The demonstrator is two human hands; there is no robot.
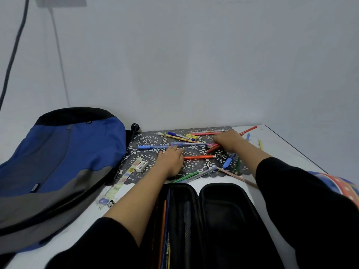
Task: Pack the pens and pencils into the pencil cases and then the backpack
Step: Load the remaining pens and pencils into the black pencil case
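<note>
Far left, the blue and grey backpack (58, 162) lies flat on the white table (281, 144). Just beside it a pale patterned ruler (124, 177) runs off the edge of the black lace mat (147, 140), with a white eraser (141, 166) touching its far end. My left hand (171, 160) is flat on the mat, fingers loose and holding nothing, tips right at a blue pen (153, 146); from this angle I can't say whether they touch it. An orange pen (200, 157) lies just right of that hand. Further back sits a yellow eraser (192, 136) among more pens. My right hand (229, 140) is curled down over the red pens (212, 146), fingers wrapped round the bunch, and a long red one pokes out past my knuckles. More pens and pencils are scattered along the mat's near edge. Close to me the black pencil case (213, 220) lies open, a few pencils in its left half. At the far right edge, a spotted pencil case (343, 185) peeks out behind my sleeve.
</note>
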